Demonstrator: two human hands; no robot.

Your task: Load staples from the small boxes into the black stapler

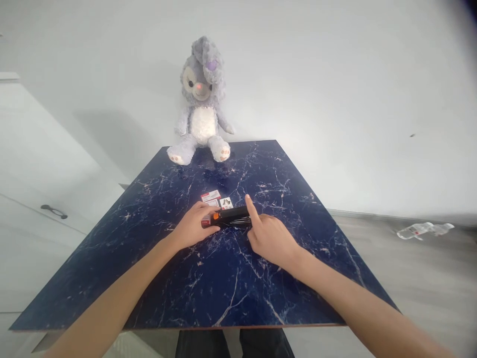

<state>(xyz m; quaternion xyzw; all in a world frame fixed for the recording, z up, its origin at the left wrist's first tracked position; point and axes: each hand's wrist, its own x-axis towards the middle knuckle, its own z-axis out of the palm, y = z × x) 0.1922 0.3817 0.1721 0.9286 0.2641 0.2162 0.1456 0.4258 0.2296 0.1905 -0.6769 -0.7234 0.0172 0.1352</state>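
Observation:
A black stapler point(234, 215) with an orange part at its left end lies across the middle of the dark blue table. My left hand point(196, 226) grips that left end, fingers on the far side and thumb on the near side. At the other end, my right hand point(270, 238) is closed against the stapler with its index finger stretched out forward; its curled fingers are partly hidden. Silvery metal shows along the stapler's near side. Just behind it lie a red and white small box point(210, 195) and a white card or box with a picture point(226, 202).
A grey plush toy point(203, 109) sits at the table's far edge against the wall. The table point(223, 278) has a white-veined marble pattern. A white cabinet point(30, 209) stands on the left. A clear plastic bottle point(415, 230) lies on the floor at right.

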